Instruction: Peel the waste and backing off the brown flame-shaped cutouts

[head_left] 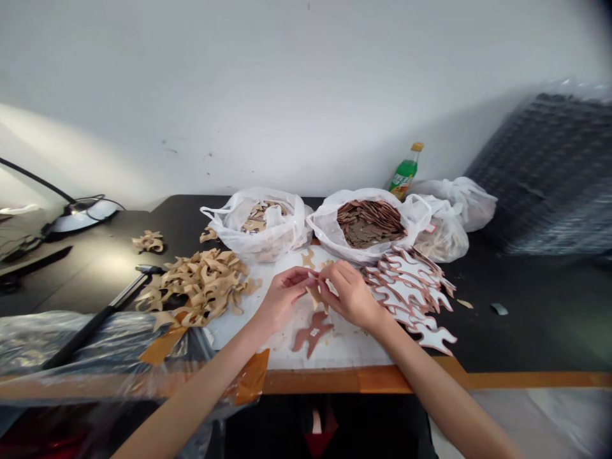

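Note:
My left hand [289, 290] and my right hand [348, 293] meet over a white work sheet [282, 347], fingers pinched together. Between them is a tan cut-out piece [316, 297] with curved arms, partly covered by my fingers. Just below lies a reddish-brown piece [313, 333] of similar shape with a small pale mark at its centre. Another tan piece [307, 257] rests beyond my hands. To the left is a heap of tan curved pieces [205, 284]. On the right, white-faced pieces with brown edges [406, 290] lie overlapped in rows.
Two open plastic bags, one with tan pieces [255, 223] and one with brown pieces [370, 223], stand behind. A green bottle [405, 172], tied bags [440, 233] and a dark wrapped stack [549, 172] are at right. A hammer [109, 306] lies left, near a lamp base [86, 213].

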Motion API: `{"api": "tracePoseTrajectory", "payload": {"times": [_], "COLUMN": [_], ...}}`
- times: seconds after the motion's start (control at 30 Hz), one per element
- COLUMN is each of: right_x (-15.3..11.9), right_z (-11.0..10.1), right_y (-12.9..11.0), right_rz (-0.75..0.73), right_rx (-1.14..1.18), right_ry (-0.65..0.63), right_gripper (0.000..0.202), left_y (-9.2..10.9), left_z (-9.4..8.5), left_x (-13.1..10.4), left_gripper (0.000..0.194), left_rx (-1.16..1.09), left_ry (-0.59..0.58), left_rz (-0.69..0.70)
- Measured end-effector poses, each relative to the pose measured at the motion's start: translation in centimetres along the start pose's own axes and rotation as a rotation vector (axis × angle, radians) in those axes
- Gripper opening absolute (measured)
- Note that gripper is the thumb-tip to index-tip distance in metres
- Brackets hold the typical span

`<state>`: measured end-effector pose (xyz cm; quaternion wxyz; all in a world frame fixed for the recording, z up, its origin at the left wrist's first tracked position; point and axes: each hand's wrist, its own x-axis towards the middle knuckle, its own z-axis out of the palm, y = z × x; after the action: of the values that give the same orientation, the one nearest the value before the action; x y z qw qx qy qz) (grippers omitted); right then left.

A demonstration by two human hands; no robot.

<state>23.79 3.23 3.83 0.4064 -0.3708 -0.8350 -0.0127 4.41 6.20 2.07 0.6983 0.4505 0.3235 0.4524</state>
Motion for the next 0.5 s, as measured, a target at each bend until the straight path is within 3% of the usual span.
{"api": "tracePoseTrajectory", "payload": {"times": [0.5], "right_x": [-0.2], "right_z": [0.4], "right_y": [-2.2], "right_rz": [-0.166], "right_rx": [0.056], "right_ry": [0.097], "right_gripper": [0.025], "left_y": [0.3], "left_z": [-0.7], "left_x": [0.7], "left_gripper": [0.024], "left_rx": [-0.257], "left_ry": [0.081], "left_rz": [-0.010]}}
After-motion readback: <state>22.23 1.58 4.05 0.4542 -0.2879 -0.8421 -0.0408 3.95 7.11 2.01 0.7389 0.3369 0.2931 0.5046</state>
